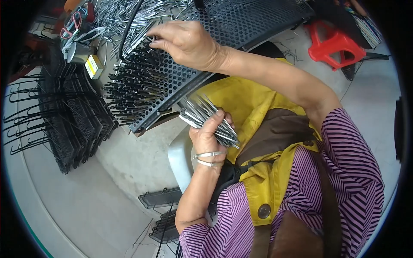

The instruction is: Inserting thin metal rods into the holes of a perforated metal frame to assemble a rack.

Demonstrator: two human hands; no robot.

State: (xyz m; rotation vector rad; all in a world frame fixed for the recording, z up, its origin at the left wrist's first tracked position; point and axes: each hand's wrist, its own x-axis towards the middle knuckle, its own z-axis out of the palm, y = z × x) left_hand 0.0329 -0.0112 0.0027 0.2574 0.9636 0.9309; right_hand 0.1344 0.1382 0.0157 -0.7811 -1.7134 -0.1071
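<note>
The left hand (211,131) is closed around a bundle of metal rods (204,115), thumb laid across the top, probably so the lot stays together near the rack's edge. The right hand (183,45) reaches over the perforated rack (241,21), its thumb and forefinger close to each other above the packed rows; whether they pinch a rod there, I cannot tell. Many dark-tipped pieces (135,88) stand close together at the near left end of the rack, apparently held up by its holes. A loose heap of rods (129,19) lies beyond, within arm's reach, which looks handy for refilling a fist.

The rods in the left hand are thin, straight and silvery, with a dull metallic shine, and their ends fan out unevenly. The rack is black, a flat sheet pierced with a regular honeycomb of holes. To the left, a stack of black racks (71,116) bristles with long wire hooks. Near it sit a round tin (80,53) and a small yellow-and-white box (94,66) with crisp corners. 2 pale, smooth bangles (209,159) circle the left wrist; the yellow apron (256,189) is creased, soft cloth.
</note>
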